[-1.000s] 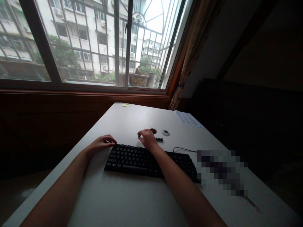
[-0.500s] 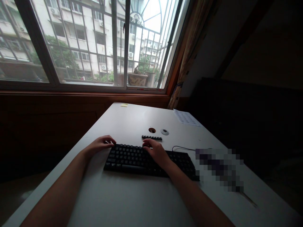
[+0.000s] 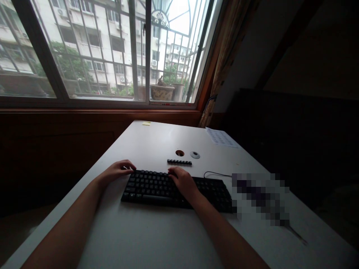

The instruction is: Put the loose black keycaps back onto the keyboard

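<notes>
A black computer keyboard (image 3: 157,186) lies flat on the white desk in the head view. My left hand (image 3: 119,171) is at its far left corner, with curled fingers and the thumb pressed to the corner. Over the keyboard's far edge, right of the middle, is my right hand (image 3: 182,181). Its fingers are drawn together at the top row of keys; anything between the fingertips is too small or hidden to make out. Just behind the keyboard stands a short row of black keycaps (image 3: 179,162), apart from both hands. My right hand and forearm cover some of the keys.
The white desk (image 3: 134,235) has a round cable hole (image 3: 180,153) and a loose grey ring cover (image 3: 195,154). Printed paper (image 3: 223,137) and a yellow sticky note (image 3: 146,123) lie toward the back. A thin cable (image 3: 217,173) leads to a blurred-out object (image 3: 259,198) at right.
The right hand's fingers have come closer together and down at the keyboard's far edge. My left hand stays at the corner. The view has shifted slightly.
</notes>
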Demonstrator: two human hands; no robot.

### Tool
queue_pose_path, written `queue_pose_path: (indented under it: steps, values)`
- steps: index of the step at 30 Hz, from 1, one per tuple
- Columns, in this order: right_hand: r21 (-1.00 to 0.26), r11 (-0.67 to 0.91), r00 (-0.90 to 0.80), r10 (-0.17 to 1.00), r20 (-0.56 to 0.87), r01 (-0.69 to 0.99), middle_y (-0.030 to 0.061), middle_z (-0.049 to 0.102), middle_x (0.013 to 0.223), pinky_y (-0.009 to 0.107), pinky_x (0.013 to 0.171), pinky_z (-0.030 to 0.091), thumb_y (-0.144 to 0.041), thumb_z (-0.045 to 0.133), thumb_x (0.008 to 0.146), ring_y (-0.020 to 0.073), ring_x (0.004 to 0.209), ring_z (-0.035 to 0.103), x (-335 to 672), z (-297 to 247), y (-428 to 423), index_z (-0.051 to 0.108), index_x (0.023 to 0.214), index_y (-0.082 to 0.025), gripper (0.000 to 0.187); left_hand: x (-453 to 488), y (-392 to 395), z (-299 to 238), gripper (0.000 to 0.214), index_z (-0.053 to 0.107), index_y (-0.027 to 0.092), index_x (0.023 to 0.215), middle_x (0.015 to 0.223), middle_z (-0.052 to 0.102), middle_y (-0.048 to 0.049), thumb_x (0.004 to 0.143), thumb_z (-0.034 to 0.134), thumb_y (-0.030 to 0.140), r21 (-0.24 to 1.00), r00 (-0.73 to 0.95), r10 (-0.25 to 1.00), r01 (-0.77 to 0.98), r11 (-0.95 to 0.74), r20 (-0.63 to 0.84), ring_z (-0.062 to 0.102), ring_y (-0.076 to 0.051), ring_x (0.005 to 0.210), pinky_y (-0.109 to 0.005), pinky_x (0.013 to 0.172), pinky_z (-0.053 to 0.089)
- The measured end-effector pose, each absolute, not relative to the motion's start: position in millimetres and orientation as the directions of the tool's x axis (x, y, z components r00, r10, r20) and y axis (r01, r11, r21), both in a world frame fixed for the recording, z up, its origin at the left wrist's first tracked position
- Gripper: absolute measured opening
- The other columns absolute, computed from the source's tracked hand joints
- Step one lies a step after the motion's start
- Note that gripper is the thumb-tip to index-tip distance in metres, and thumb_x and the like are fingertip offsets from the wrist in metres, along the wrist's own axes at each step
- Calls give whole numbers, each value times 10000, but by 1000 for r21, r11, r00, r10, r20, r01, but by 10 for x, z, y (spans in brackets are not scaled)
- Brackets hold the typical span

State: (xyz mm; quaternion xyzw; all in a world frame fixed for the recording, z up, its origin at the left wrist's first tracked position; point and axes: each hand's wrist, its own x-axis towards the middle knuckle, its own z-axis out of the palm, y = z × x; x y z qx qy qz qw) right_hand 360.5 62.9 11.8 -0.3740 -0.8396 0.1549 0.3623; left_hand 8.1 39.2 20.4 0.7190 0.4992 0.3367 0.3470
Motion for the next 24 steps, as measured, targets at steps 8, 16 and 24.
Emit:
queue_pose_path:
  steps: [8,16,24]
  values:
    - [-456,688,-491,724,484,565,61,718,1016,363,898,538,-74,625,875,210,965,676,3575,126,613,663,1049,-194,215,115,366,246,286,748,208,955,1004,663,-70,830,676,454,831,277,952,493,-256,129,610,-244,943,-358,835,490]
    - [-436,710,-508,702,499,553,71,700,1029,365,919,532,-106,595,902,209,978,660,3590,145,569,657,1069,-194,199,110,366,237,264,753,221,954,1001,670,-63,831,687,445,837,273,953,484,-253,131,611,-244,946,-359,836,480]
    - [-420,732,-501,676,540,536,91,669,1094,396,976,504,-133,550,928,221,1062,612,3613,185,507,622,1163,-191,253,110,368,238,290,744,218,958,1006,667,-68,834,670,469,822,272,954,508,-256,129,611,-250,945,-372,833,493]
